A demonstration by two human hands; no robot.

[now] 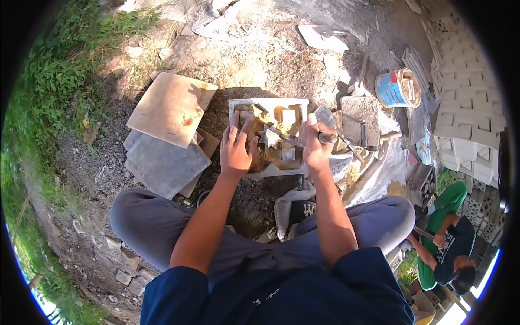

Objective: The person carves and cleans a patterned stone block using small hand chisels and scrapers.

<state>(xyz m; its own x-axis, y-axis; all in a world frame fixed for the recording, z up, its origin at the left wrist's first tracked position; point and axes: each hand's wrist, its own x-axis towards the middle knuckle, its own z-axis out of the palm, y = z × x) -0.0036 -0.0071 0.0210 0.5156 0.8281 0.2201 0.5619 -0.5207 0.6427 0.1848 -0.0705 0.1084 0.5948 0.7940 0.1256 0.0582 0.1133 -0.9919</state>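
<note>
A pale rectangular mould frame lies on the ground before me, partly filled with tan, sandy material. A star-shaped piece sits at its middle, with small pale blocks such as the white square around it. My left hand rests over the frame's left side, fingers spread and holding nothing. At the right edge, my right hand is closed around a dark-handled tool, seemingly a small trowel; a thin grey blade reaches left from the hand. Another trowel lies just beyond that hand.
Flat boards are stacked at left. A dirty rectangular block and a blue-white bucket stand at right, near stacked pale blocks. Another person sits at lower right, holding a long handle. Plants grow at far left.
</note>
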